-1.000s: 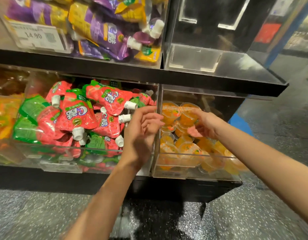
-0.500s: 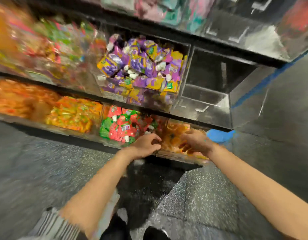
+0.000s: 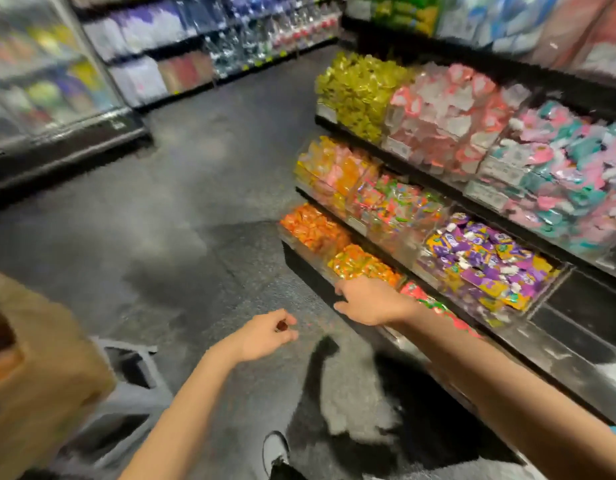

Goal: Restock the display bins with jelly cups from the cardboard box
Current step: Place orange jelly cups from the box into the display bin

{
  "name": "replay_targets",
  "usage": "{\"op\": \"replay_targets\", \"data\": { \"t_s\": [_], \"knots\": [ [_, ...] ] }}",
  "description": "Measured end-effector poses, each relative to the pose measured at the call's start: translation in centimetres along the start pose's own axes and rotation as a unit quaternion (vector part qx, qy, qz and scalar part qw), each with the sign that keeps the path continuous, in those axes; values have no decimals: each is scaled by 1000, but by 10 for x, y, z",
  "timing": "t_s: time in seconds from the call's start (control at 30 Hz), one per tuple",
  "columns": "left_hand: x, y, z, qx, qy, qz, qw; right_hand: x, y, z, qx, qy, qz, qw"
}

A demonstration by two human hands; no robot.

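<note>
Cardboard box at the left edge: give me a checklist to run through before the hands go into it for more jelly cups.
1. Left hand free to grab: cannot tell. Its fingers are loosely curled and a small dark spot shows between them; too blurred to say if it holds anything.
2. Right hand free: ok. Fingers spread, nothing in it, in front of the bottom row of bins.
3. Cardboard box in view: ok, at the left edge.
4. Jelly cups left in the box: cannot tell, its inside is out of frame.
5. Floor between hands and box unobstructed: ok, only a grey crate beside the box.
</note>
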State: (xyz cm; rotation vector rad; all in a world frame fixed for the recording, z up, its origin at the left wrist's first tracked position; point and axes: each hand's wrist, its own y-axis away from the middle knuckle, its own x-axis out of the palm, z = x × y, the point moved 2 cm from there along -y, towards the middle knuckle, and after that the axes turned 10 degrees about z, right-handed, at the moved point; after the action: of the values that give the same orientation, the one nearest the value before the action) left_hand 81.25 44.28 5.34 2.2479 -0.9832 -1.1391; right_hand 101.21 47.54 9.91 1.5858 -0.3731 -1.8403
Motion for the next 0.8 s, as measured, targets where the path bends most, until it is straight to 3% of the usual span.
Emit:
{"op": "replay_targets", "data": {
  "t_s": [0.23, 0.53, 0.8],
  "knots": [
    [-60, 156, 158, -115, 76, -142, 980, -22, -44, 217, -197, 73, 23, 978],
    [-59, 314, 396, -201, 204, -225, 931, 36, -117, 499, -323, 120, 84, 935],
    [-40, 399, 557, -281, 326, -367, 825, 102, -177, 679, -361, 122, 161, 910]
  ]
}}
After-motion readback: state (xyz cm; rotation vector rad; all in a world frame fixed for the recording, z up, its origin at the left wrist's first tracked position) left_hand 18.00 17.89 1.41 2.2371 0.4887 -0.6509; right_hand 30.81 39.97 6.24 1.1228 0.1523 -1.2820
